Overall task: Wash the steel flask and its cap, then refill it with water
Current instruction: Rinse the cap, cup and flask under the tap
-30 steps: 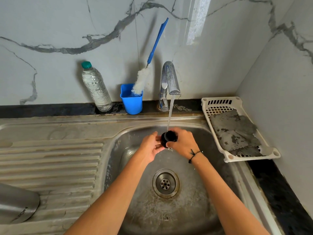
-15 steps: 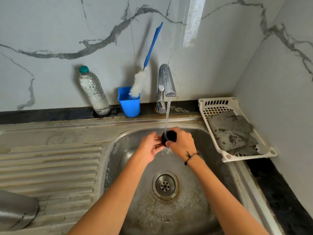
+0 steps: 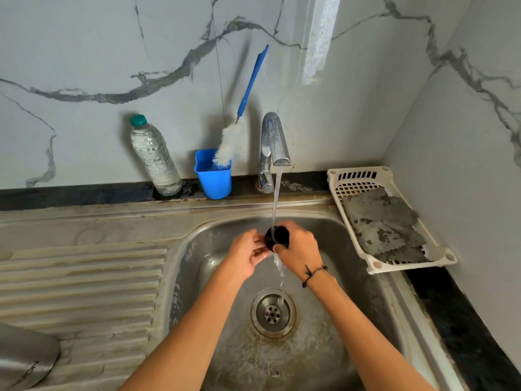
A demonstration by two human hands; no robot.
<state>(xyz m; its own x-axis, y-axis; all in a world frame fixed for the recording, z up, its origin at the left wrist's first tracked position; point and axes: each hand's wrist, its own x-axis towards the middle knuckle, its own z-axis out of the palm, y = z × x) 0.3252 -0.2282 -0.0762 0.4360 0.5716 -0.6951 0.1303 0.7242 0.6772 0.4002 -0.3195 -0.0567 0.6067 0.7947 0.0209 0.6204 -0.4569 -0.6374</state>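
Water runs from the chrome tap (image 3: 273, 145) onto a small black cap (image 3: 277, 235), held over the steel sink basin (image 3: 352, 300). My right hand (image 3: 300, 251) grips the cap from the right, fingers curled round it. My left hand (image 3: 246, 253) touches the cap's left side with its fingertips. The steel flask (image 3: 24, 358) lies on its side on the ribbed draining board at the lower left, only its base end showing.
On the ledge behind the sink stand a clear plastic water bottle (image 3: 155, 158) and a blue cup (image 3: 213, 176) holding a blue-handled bottle brush (image 3: 239, 119). A white plastic basket (image 3: 363, 182) with grey cloths sits at the right. The drain (image 3: 273, 313) lies below the hands.
Both hands have stayed at the cap under the running water. The left fingers have shifted slightly on the cap's side. The view has tilted a little.
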